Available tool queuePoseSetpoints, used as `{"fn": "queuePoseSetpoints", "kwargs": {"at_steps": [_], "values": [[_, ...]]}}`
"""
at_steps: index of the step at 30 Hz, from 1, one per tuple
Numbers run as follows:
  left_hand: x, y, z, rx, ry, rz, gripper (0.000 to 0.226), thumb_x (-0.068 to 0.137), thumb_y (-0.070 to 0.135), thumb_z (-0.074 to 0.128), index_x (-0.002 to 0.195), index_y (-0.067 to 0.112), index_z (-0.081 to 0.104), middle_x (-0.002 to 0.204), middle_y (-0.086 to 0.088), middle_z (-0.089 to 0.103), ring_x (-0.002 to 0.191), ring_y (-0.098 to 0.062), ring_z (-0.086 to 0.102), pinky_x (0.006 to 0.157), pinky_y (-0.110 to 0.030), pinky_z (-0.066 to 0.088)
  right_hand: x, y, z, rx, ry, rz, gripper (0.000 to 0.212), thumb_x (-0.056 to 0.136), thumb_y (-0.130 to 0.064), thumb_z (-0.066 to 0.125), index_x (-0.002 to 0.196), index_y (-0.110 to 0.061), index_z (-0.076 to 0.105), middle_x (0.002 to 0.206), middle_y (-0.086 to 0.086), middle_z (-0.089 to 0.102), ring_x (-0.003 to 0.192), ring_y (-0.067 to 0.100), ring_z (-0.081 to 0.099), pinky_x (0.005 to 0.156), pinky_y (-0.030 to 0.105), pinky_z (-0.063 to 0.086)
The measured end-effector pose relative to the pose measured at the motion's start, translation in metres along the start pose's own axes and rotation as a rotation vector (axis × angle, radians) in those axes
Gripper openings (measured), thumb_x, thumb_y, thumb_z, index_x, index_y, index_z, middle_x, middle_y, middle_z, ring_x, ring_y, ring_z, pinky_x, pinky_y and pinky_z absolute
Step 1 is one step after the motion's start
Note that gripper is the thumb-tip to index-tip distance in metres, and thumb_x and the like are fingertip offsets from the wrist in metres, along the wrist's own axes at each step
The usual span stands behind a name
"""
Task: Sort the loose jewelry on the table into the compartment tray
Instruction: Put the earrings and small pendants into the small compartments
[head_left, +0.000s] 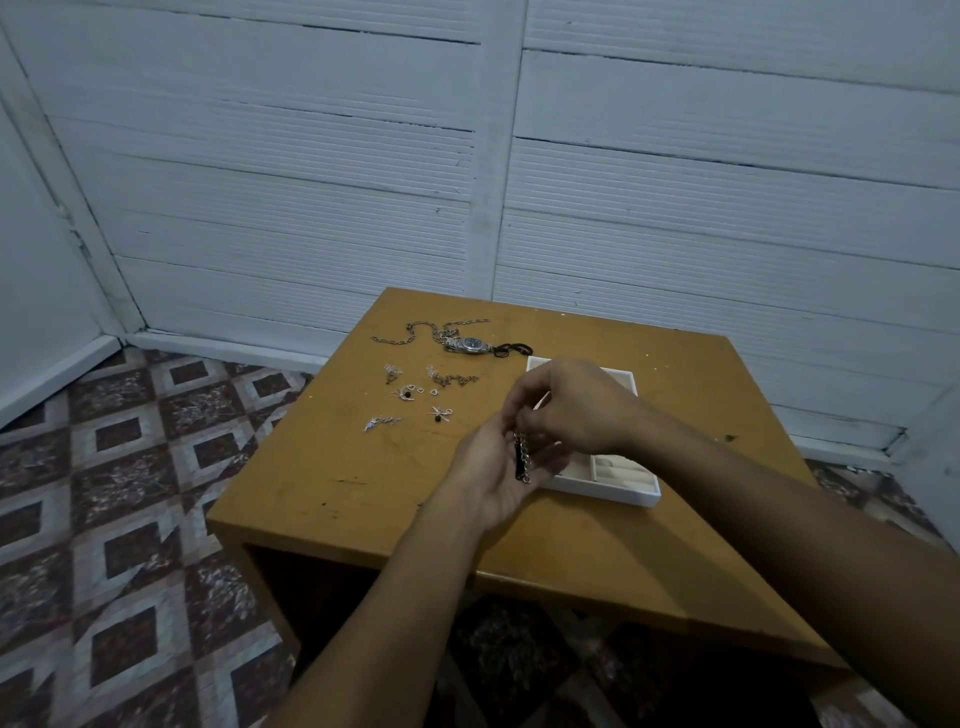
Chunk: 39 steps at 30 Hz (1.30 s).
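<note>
Silver link chain (521, 457) with a black piece hangs from my right hand (576, 408), whose fingers (522, 400) pinch its top end. Its lower end rests on my left hand (491, 470) (palm up, fingers relaxed, gripping nothing). Both hands hover over the brown wooden desk (363, 478), with the white compartment tray (605, 491) at their 3 o'clock. A silver wristwatch (467, 344) and small silver earrings (410, 392) lie loose at 11 o'clock.

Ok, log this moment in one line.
right hand: pinches chain top | left hand: palm under chain | tray: behind hands | watch, necklace, small pieces: loose on table
</note>
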<state>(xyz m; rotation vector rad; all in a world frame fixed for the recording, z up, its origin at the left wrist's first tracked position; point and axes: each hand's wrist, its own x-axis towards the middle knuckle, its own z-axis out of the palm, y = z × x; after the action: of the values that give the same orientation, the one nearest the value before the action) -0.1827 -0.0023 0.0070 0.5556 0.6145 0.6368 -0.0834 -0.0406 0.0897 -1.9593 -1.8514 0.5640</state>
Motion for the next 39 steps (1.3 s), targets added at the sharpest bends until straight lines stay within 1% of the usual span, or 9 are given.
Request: {"fn": "queuePoseSetpoints", "kwargs": {"at_steps": [4,11,16,20,24,28,31,35,39], "values": [[-0.002,-0.001,0.003,-0.031,-0.012,-0.056,0.033,0.101,0.02,0.036,0.101,0.0,0.062,0.088,-0.017,0.069,0.083,-0.027,0.068,0.07,-0.034,0.06,0.008,0.011,0.003,0.051,0.061,0.043,0.021,0.084,-0.004,0.061,0.1,-0.015,0.069,0.086,0.0,0.073,0.075,0.013,0.067,0.071,0.028,0.055],[-0.001,-0.005,0.003,-0.064,0.0,-0.083,0.038,0.102,0.025,0.036,0.099,0.003,0.066,0.089,-0.017,0.073,0.081,-0.026,0.072,0.067,-0.032,0.06,0.012,0.024,0.008,0.139,0.066,0.125,0.031,0.081,-0.002,0.065,0.109,-0.015,0.062,0.085,-0.001,0.074,0.072,0.01,0.068,0.061,0.021,0.051],[-0.002,-0.007,0.006,-0.088,-0.022,-0.086,0.039,0.102,0.023,0.035,0.094,0.006,0.069,0.092,-0.017,0.072,0.08,-0.025,0.072,0.067,-0.033,0.06,0.01,0.029,0.01,0.184,0.052,0.141,0.029,0.081,0.002,0.066,0.106,-0.013,0.062,0.089,0.005,0.072,0.066,0.019,0.069,0.064,0.032,0.058],[0.002,-0.009,0.006,-0.075,-0.008,-0.115,0.036,0.102,0.024,0.037,0.104,0.001,0.064,0.093,-0.018,0.073,0.081,-0.027,0.073,0.068,-0.032,0.061,0.009,0.036,0.009,0.187,0.079,0.142,0.025,0.08,0.002,0.066,0.1,-0.014,0.065,0.089,0.002,0.071,0.075,0.018,0.069,0.072,0.036,0.059],[0.007,-0.011,0.009,-0.001,0.03,-0.127,0.039,0.103,0.025,0.036,0.116,-0.003,0.059,0.103,-0.019,0.071,0.088,-0.028,0.071,0.072,-0.032,0.059,0.007,0.044,0.002,0.207,0.127,0.137,0.018,0.086,0.0,0.062,0.096,-0.014,0.066,0.083,0.0,0.069,0.074,0.012,0.065,0.069,0.024,0.053],[0.013,-0.01,0.017,0.068,0.077,-0.125,0.036,0.104,0.021,0.033,0.115,-0.007,0.053,0.111,-0.024,0.066,0.097,-0.034,0.066,0.072,-0.034,0.059,0.002,0.057,-0.005,0.236,0.179,0.174,0.015,0.087,-0.004,0.061,0.096,-0.013,0.068,0.077,-0.003,0.067,0.066,0.006,0.059,0.05,0.009,0.04],[0.019,-0.01,0.021,0.123,0.095,-0.166,0.028,0.103,0.016,0.035,0.111,-0.008,0.049,0.112,-0.03,0.062,0.1,-0.039,0.064,0.075,-0.04,0.058,0.0,0.069,-0.007,0.271,0.208,0.198,0.014,0.085,-0.004,0.063,0.093,-0.015,0.069,0.075,-0.003,0.066,0.065,0.007,0.058,0.052,0.012,0.04],[0.029,-0.009,0.026,0.208,0.104,-0.203,0.022,0.101,0.012,0.039,0.113,-0.007,0.045,0.104,-0.03,0.058,0.104,-0.042,0.062,0.07,-0.045,0.06,-0.002,0.082,-0.009,0.275,0.231,0.215,0.015,0.083,-0.005,0.065,0.087,-0.018,0.069,0.078,0.0,0.069,0.069,0.012,0.061,0.059,0.025,0.048],[0.034,-0.005,0.031,0.241,0.09,-0.245,0.019,0.101,0.013,0.038,0.102,-0.003,0.048,0.099,-0.022,0.052,0.11,-0.038,0.054,0.084,-0.048,0.056,0.0,0.091,-0.01,0.282,0.241,0.22,0.013,0.085,-0.005,0.065,0.092,-0.015,0.07,0.077,-0.001,0.067,0.066,0.009,0.059,0.052,0.021,0.045]]}}
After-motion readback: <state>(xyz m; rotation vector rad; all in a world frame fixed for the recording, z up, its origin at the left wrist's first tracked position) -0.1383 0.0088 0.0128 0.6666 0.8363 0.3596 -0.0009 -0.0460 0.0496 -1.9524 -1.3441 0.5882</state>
